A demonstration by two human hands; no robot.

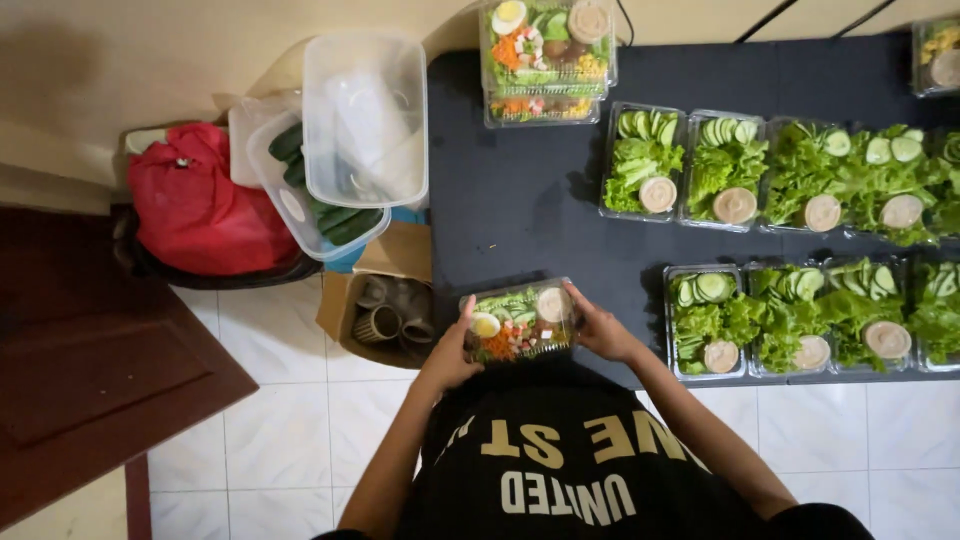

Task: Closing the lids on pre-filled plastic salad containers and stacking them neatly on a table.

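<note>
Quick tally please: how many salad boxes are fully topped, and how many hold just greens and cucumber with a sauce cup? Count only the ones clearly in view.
Topped salad boxes: 4 (one held, two stacked at the top, one cut off at top right)
Greens-and-cucumber boxes with a sauce cup: 7
Total: 11. More greens at the right edge are cut off and are not counted.

White tiled floor, beige wall, dark table, brown wooden door.

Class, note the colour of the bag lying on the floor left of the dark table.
Red: the bag shows best in the head view, beside stacked clear tubs.
</note>
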